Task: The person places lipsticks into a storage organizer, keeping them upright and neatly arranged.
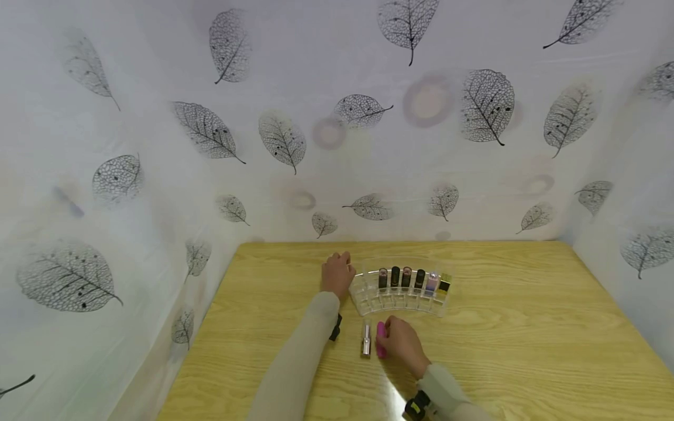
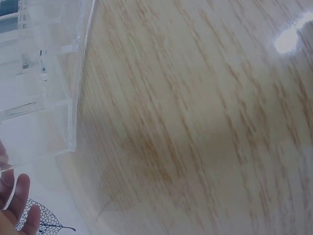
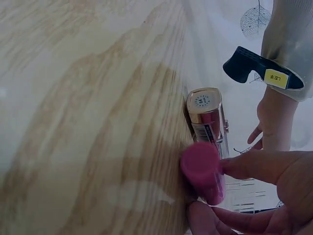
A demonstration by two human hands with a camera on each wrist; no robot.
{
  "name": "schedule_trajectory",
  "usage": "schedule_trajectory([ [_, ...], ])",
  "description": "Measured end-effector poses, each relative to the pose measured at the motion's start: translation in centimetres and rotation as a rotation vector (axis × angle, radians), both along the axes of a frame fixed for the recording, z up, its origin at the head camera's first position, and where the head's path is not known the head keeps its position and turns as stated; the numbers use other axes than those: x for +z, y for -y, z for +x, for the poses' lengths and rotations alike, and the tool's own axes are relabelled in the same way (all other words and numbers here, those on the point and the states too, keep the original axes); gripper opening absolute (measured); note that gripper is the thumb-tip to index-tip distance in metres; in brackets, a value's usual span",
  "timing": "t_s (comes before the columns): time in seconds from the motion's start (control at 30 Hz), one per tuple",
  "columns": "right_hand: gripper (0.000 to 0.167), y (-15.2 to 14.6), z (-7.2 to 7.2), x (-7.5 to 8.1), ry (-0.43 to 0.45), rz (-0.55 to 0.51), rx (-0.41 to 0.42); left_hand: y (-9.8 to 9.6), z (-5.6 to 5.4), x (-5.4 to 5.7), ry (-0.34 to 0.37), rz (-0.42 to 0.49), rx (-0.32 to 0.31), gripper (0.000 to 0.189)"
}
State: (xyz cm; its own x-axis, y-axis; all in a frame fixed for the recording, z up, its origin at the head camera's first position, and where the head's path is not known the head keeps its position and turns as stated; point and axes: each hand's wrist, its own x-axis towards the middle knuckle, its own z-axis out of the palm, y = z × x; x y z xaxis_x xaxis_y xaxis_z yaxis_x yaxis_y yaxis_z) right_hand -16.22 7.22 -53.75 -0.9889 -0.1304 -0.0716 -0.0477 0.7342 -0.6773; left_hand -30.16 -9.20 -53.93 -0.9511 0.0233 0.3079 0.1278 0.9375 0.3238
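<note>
My right hand (image 1: pixel 404 344) pinches a bright pink lipstick tube (image 1: pixel 381 340) between thumb and fingers. In the right wrist view, the pink tube (image 3: pixel 201 169) lies low at the tabletop, the thumb against its side. Just left of it a shiny metallic lipstick (image 1: pixel 366 339) lies on the table; the right wrist view shows its end label (image 3: pixel 203 100). My left hand (image 1: pixel 337 275) is at the left end of a clear lipstick organizer (image 1: pixel 392 302). Its fingers (image 2: pixel 19 193) are loosely bent at the organizer's corner in the left wrist view.
The organizer's back row holds several lipsticks, among them a dark one (image 1: pixel 395 276), a lilac one (image 1: pixel 432 282) and a gold-and-black one (image 1: pixel 444 283). It stands on a wood-grain table (image 1: pixel 516 327). Leaf-printed sheeting (image 1: pixel 326 169) closes off the back and sides.
</note>
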Motion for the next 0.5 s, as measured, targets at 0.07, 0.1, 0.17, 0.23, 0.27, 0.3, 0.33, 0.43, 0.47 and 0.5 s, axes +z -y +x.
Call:
schedule_trajectory([
  [0.07, 0.017, -0.1, 0.0, -0.2, 0.002, -0.008, -0.003, -0.1, 0.0, 0.1, 0.005, 0.001, -0.002, 0.004],
  [0.1, 0.016, -0.2, 0.0, -0.2, 0.004, -0.012, -0.006, -0.1, 0.1, 0.1, 0.005, 0.001, -0.004, 0.004],
  [0.17, 0.015, -0.4, -0.1, -0.3, 0.003, -0.013, -0.011, -0.1, 0.1, 0.1, 0.003, 0.001, -0.006, 0.004],
  [0.23, 0.014, -0.6, -0.1, -0.4, 0.009, -0.015, -0.021, -0.1, 0.1, 0.1, -0.001, 0.0, -0.01, 0.005],
  [0.27, 0.013, -0.8, -0.2, -0.5, 0.01, -0.017, -0.022, -0.1, 0.1, 0.1, -0.005, -0.004, -0.01, 0.005],
  [0.3, 0.013, -0.9, -0.2, -0.5, 0.009, -0.021, -0.022, -0.1, 0.1, 0.1, -0.006, -0.01, -0.009, 0.005],
  [0.33, 0.013, -1.1, -0.2, -0.6, 0.01, -0.024, -0.023, -0.1, 0.1, 0.0, -0.006, -0.014, -0.007, 0.005],
  [0.43, 0.013, -1.4, -0.4, -0.8, 0.018, -0.041, -0.026, -0.1, 0.2, 0.1, -0.006, -0.017, -0.004, 0.005],
  [0.47, 0.014, -1.6, -0.4, -0.8, 0.019, -0.041, -0.024, -0.1, 0.2, 0.0, -0.008, -0.017, -0.004, 0.005],
  [0.5, 0.015, -1.7, -0.5, -0.8, 0.027, -0.045, -0.027, -0.1, 0.2, 0.1, -0.006, -0.014, -0.005, 0.005],
])
